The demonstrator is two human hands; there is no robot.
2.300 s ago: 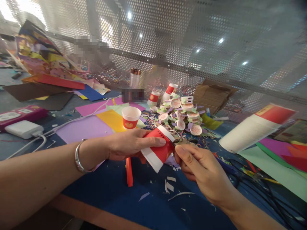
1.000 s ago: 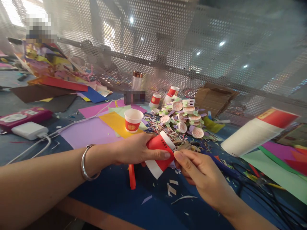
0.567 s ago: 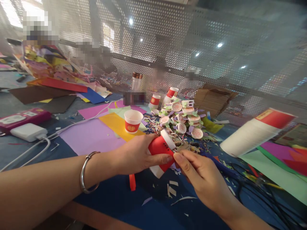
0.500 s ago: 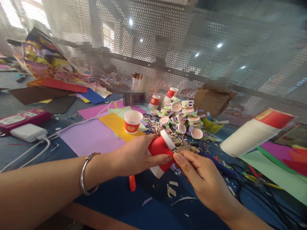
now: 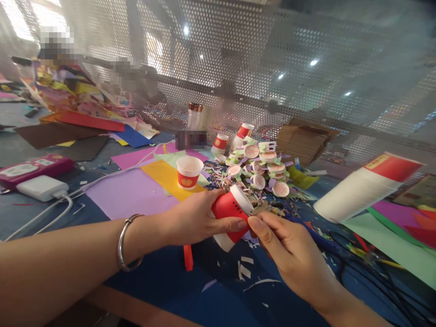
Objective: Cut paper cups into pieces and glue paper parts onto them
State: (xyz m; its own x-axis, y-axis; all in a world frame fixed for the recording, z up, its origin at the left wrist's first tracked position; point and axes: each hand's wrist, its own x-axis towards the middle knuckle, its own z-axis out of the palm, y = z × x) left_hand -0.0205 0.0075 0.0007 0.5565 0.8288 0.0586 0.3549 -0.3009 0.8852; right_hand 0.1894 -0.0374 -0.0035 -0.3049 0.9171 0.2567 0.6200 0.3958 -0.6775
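Observation:
My left hand (image 5: 197, 215) is wrapped round a red and white paper cup (image 5: 230, 209), tilted on its side above the table, with dark marks near its white rim. Close against the cup's right side, the thumb and fingers of my right hand (image 5: 281, 240) are pinched together; what lies between them is hidden. Just beyond my left hand, another paper cup (image 5: 189, 175) stands upright on an orange paper strip (image 5: 160, 177). A narrow red paper strip (image 5: 188, 258) lies below my left wrist.
Behind the hands sits a pile of small round paper pieces (image 5: 259, 168) among shredded scraps. A long stack of cups (image 5: 361, 193) lies at right, near black cables (image 5: 371, 281). Coloured sheets, a white charger (image 5: 42, 187) and its cord are at left. A perforated screen (image 5: 218, 59) stands behind.
The held cup and both hands have shifted very slightly to the right, along with a small shift of the whole view. Both hands keep their grip.

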